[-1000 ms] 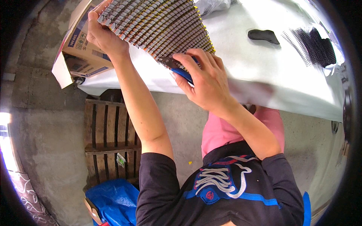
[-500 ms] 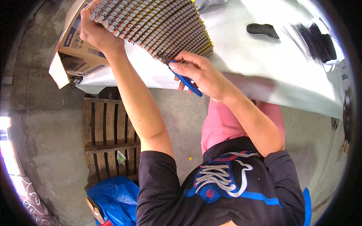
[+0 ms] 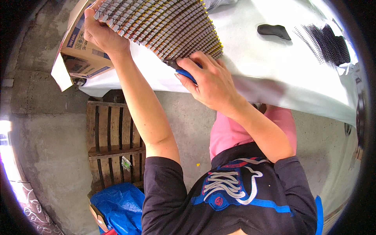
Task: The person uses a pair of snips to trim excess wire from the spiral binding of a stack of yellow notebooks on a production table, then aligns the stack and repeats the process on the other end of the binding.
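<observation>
My left hand [image 3: 105, 37] is closed on the upper left edge of a flexible mesh sheet [image 3: 168, 23]. The sheet is made of rows of small grey pieces, with yellow and orange along its edges. It is raised at that corner and slants down toward the right. My right hand [image 3: 211, 80] is wrapped round a pair of blue-handled pliers [image 3: 187, 74]. Their dark jaws lie at the sheet's near lower edge; whether they grip a piece there is too small to tell. Some right fingers rest against or just over the sheet's edge.
A white-covered table [image 3: 250, 55] carries a dark flat pad [image 3: 274, 31] and black mesh strips [image 3: 327, 45] at the right. An open cardboard box [image 3: 88, 58] stands at the left. Below are a wooden pallet [image 3: 113, 133] and a blue plastic bag [image 3: 119, 205].
My right hand has turned over and moved up against the sheet's edge, its grip shifting on the pliers so their handles are more covered. My left hand has hardly moved.
</observation>
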A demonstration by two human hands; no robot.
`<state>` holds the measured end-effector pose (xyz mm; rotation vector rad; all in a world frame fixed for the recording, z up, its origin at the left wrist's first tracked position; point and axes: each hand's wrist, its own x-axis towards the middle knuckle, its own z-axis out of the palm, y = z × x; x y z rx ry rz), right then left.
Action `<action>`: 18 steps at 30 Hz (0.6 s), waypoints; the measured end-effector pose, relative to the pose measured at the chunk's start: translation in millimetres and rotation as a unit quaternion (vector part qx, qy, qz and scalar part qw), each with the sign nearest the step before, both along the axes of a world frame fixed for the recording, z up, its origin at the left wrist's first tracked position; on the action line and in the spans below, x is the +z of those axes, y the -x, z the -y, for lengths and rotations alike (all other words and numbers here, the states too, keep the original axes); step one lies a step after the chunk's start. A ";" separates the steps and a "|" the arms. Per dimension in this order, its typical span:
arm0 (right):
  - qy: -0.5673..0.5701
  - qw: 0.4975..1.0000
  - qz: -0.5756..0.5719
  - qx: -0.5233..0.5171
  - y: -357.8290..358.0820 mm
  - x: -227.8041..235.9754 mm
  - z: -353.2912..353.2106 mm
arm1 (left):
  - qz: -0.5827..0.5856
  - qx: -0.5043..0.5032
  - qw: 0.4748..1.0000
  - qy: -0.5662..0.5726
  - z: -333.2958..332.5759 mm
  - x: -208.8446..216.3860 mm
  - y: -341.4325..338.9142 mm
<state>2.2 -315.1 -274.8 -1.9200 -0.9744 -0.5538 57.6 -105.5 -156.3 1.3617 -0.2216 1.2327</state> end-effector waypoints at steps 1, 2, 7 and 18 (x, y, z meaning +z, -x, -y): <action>-0.019 0.986 -0.147 0.073 0.5 1.9 0.1 | 0.006 -0.002 1.000 0.005 -4.0 -1.3 0.0; -0.036 0.945 -0.291 0.143 -0.4 5.3 1.3 | 0.008 -0.022 1.000 0.018 -8.3 -2.1 0.7; -0.134 0.836 -0.472 0.247 -3.4 6.4 5.2 | -0.010 -0.034 0.999 -0.005 -4.1 -0.4 2.0; 0.012 0.999 0.009 -0.035 1.5 -8.1 5.0 | 0.000 -0.045 0.999 0.008 -10.1 -0.5 0.0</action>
